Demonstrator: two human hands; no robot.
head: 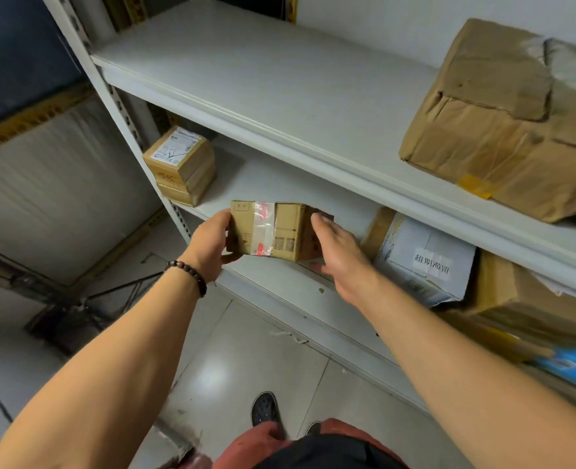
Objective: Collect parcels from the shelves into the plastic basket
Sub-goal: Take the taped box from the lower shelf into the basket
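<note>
Gripped at either end by the left hand (208, 245) and the right hand (339, 255), fingers curled round it, a small cardboard parcel (279, 231) hangs at the front edge of the middle shelf (246, 177). A stack of small boxes (181, 164) stands to its left and a white box (421, 258) to its right.

Cardboard parcel (273, 231) between both hands (208, 245)
</note>
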